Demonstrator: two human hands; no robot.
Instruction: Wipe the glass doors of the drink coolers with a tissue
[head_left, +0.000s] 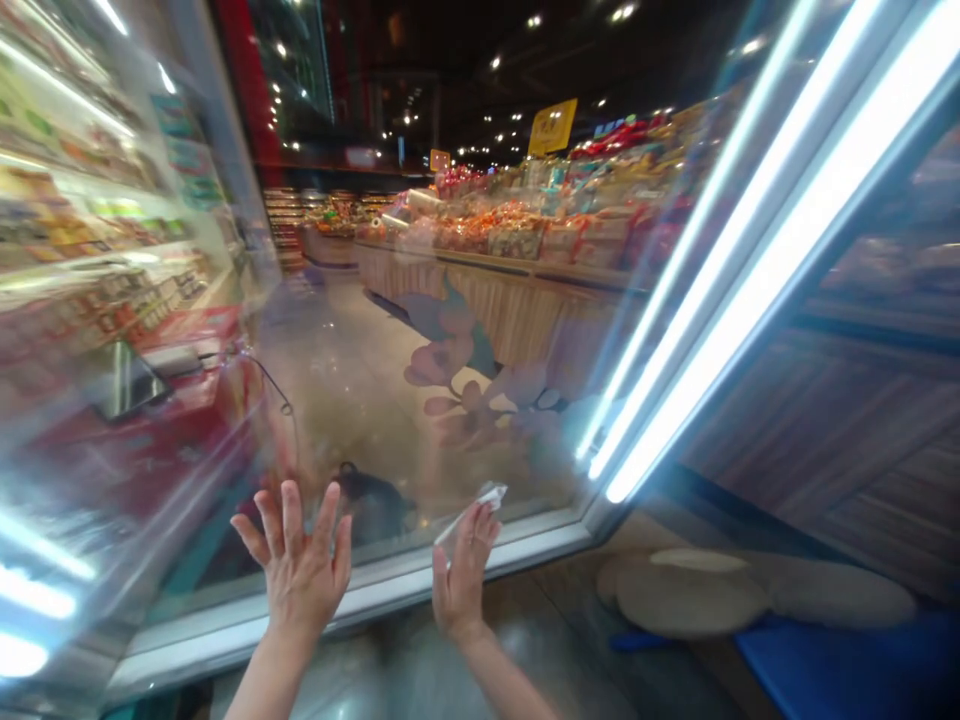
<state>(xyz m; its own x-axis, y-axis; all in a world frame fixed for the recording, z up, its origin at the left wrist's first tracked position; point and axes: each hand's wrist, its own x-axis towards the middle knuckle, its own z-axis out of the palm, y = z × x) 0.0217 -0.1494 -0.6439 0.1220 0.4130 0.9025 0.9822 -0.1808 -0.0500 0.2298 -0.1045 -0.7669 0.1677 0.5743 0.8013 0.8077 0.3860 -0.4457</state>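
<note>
My left hand [302, 570] is open with its fingers spread, up at the lower part of a glass pane [341, 400]. It holds nothing; whether the palm touches the glass I cannot tell. To its right, my right hand [465, 580] has a crumpled white tissue [493, 495] under its fingers, at the glass just above the pale metal bottom rail [397, 588]. Most of the tissue is hidden behind the fingers. Higher on the pane shows a flower-and-leaf design [457, 365], and reflections overlay the glass.
Bright light tubes [720, 320] run slanting along the pane's right side. Blurred stocked shelves [90, 230] and a red counter [180, 440] lie left. Beyond the glass stands a wood-sided display [525, 315] heaped with packaged goods. A blue object [862, 660] sits low right.
</note>
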